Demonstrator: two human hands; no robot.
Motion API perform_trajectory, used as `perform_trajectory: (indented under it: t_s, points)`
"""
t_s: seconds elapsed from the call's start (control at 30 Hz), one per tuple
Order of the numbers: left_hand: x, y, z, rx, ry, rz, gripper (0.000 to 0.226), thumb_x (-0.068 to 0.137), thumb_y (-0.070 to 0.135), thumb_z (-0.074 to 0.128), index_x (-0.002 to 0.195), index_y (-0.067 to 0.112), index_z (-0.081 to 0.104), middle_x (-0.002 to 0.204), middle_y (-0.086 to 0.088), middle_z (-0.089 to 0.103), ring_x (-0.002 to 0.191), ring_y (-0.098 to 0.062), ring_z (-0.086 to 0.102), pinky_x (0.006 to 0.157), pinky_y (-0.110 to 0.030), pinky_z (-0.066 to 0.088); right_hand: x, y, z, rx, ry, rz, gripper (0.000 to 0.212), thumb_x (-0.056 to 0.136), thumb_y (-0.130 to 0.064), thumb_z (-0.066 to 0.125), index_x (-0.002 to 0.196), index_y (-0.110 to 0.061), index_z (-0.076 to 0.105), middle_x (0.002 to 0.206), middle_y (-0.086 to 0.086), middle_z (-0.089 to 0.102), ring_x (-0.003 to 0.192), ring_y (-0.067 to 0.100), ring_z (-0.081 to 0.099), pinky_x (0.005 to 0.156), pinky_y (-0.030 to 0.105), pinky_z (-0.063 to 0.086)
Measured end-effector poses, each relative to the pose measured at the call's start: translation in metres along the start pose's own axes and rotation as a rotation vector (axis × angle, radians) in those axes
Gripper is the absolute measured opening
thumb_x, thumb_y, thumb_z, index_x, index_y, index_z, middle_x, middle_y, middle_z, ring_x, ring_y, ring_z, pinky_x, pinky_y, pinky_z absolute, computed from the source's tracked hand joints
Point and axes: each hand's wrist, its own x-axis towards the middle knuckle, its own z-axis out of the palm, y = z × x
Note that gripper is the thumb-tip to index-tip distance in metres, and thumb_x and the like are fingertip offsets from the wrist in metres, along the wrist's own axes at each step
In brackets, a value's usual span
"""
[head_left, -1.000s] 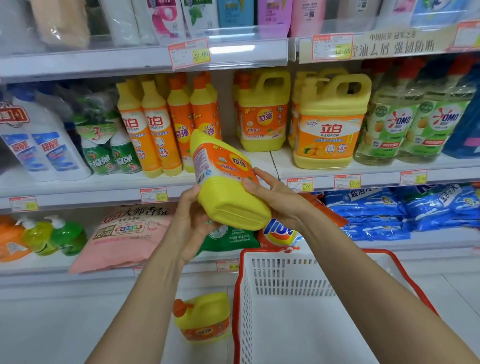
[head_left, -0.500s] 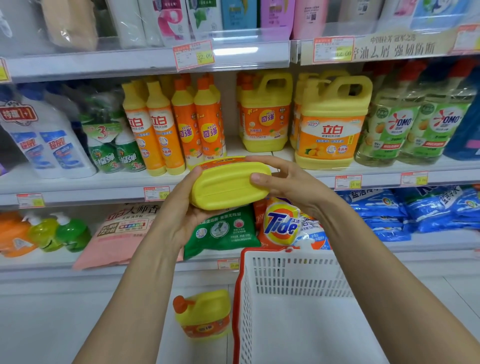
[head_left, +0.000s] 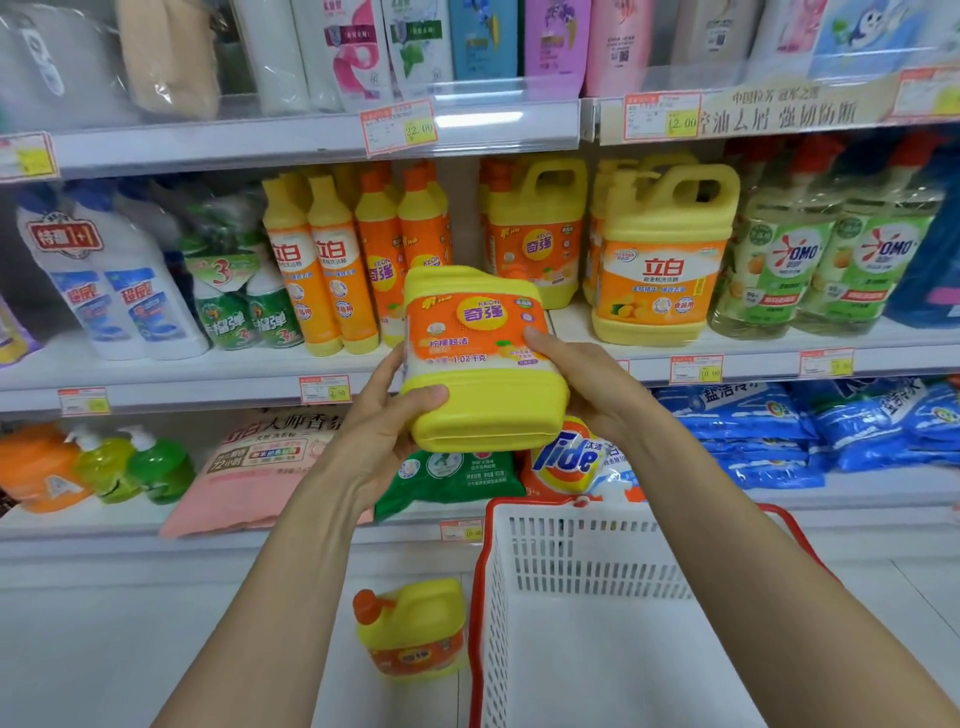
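You hold the detergent jug (head_left: 483, 358) between both hands at chest height, in front of the middle shelf (head_left: 208, 374) and well clear of it. Your left hand (head_left: 384, 431) cups the lower left corner, with the thumb curled over the yellow band under the label. Your right hand (head_left: 587, 384) clasps the right side, its thumb pressed on the label's edge. The fingers (head_left: 540, 340) of both hands are wrapped on the jug, so neither hand is free. The other fingers are behind the jug, out of sight. The relation that matters is the jug's long axis. Its base points down and toward you, its top points up and away toward the shelf and leans a little left, and the orange label faces you. The cap and handle are hidden behind the body. The white basket (head_left: 587, 551) with the red rim sits below the jug and slightly to your right, mouth up, under your right forearm. The right hand is therefore the nearer one to it, while the left bears the base. If the jug is going in, I judge that it has to come down and toward you, past the Tide bag (head_left: 566, 457) lying just behind the rim. Swing the base down first so the jug lands upright. A second jug (head_left: 410, 631) stands on the floor just left of the basket, so keep the descent on the right.
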Motion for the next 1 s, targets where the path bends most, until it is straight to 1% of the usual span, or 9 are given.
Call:
perform_trajectory:
  t_s: [0.07, 0.17, 0.33, 0.43, 0.5, 0.6, 0.73, 0.87, 1.0]
  points:
    - [0.000, 0.000, -0.003, 0.021, -0.062, -0.021, 0.088, 0.069, 0.015, 0.084, 0.144, 0.037, 0.043, 0.121, -0.004, 0.070, 0.108, -0.027, 0.068, 0.083, -0.045, 0.057, 0.000, -0.002, -0.002, 0.026, 0.032, -0.085, 0.037, 0.088, -0.041, 0.071, 0.106, -0.010, 0.071, 0.101, 0.007, 0.077, 0.095, 0.024, 0.074, 0.082, 0.038, 0.060]
    - [0.001, 0.000, 0.002, 0.102, -0.042, -0.029, 0.072, 0.074, 0.041, 0.078, 0.139, 0.042, 0.047, 0.122, 0.002, 0.069, 0.107, -0.022, 0.068, 0.079, -0.046, 0.059, -0.001, -0.005, -0.003, 0.025, 0.043, -0.214, 0.038, 0.090, -0.032, 0.070, 0.117, -0.005, 0.066, 0.104, 0.009, 0.076, 0.090, 0.021, 0.074, 0.070, 0.028, 0.060]
    - [0.002, -0.004, 0.011, 0.135, 0.147, 0.028, 0.080, 0.057, 0.027, 0.084, 0.130, 0.018, 0.055, 0.111, -0.008, 0.073, 0.095, -0.023, 0.072, 0.071, -0.039, 0.061, -0.005, -0.004, 0.000, -0.093, -0.029, -0.260, 0.040, 0.096, -0.031, 0.063, 0.134, -0.017, 0.059, 0.122, 0.005, 0.069, 0.105, 0.021, 0.070, 0.085, 0.032, 0.057]
    - [-0.002, -0.005, 0.014, 0.117, 0.209, 0.106, 0.062, 0.054, 0.022, 0.087, 0.111, 0.011, 0.066, 0.101, -0.006, 0.076, 0.093, -0.024, 0.073, 0.074, -0.037, 0.061, -0.005, -0.006, 0.016, -0.395, 0.178, -0.325, 0.056, 0.094, -0.035, 0.065, 0.146, -0.024, 0.045, 0.134, 0.006, 0.053, 0.122, 0.025, 0.055, 0.096, 0.042, 0.051]
    - [-0.002, -0.006, 0.015, 0.269, 0.321, 0.186, 0.056, 0.058, 0.021, 0.091, 0.109, 0.015, 0.067, 0.094, -0.001, 0.075, 0.090, -0.022, 0.072, 0.079, -0.039, 0.060, -0.004, -0.006, 0.032, -0.507, 0.247, -0.342, 0.079, 0.085, -0.045, 0.073, 0.150, -0.020, 0.035, 0.139, 0.011, 0.046, 0.129, 0.029, 0.047, 0.105, 0.049, 0.044]
    - [-0.001, -0.010, 0.018, 0.769, 0.538, 0.358, 0.057, 0.060, 0.042, 0.090, 0.108, 0.029, 0.064, 0.092, 0.012, 0.069, 0.082, -0.010, 0.064, 0.075, -0.037, 0.053, -0.004, 0.000, 0.059, -0.379, 0.100, -0.259, 0.114, 0.066, -0.068, 0.077, 0.152, -0.016, 0.022, 0.146, 0.009, 0.047, 0.135, 0.026, 0.048, 0.109, 0.050, 0.042]
    - [-0.003, -0.020, 0.025, 1.142, 0.588, 0.593, 0.062, 0.058, 0.054, 0.086, 0.111, 0.033, 0.061, 0.096, 0.011, 0.062, 0.086, -0.016, 0.061, 0.061, -0.030, 0.038, 0.006, 0.013, 0.069, -0.054, 0.123, -0.206, 0.068, 0.070, -0.051, 0.084, 0.113, -0.021, 0.041, 0.104, -0.004, 0.068, 0.092, 0.008, 0.072, 0.088, 0.038, 0.059]
    - [-0.005, -0.028, 0.029, 1.263, 0.498, 0.691, 0.071, 0.067, 0.050, 0.083, 0.132, 0.034, 0.058, 0.102, 0.009, 0.061, 0.095, -0.016, 0.060, 0.065, -0.032, 0.046, 0.017, 0.020, 0.064, 0.109, 0.231, -0.196, 0.075, 0.070, -0.039, 0.088, 0.125, -0.010, 0.046, 0.108, 0.012, 0.070, 0.092, 0.024, 0.073, 0.083, 0.048, 0.060]
    - [-0.004, -0.016, 0.027, 1.303, 0.352, 0.765, 0.067, 0.072, 0.049, 0.079, 0.134, 0.040, 0.056, 0.112, 0.015, 0.062, 0.102, -0.008, 0.055, 0.068, -0.027, 0.044, 0.020, 0.020, 0.052, 0.328, 0.220, -0.225, 0.066, 0.072, -0.036, 0.079, 0.124, -0.006, 0.052, 0.105, 0.011, 0.072, 0.087, 0.021, 0.075, 0.067, 0.034, 0.060]
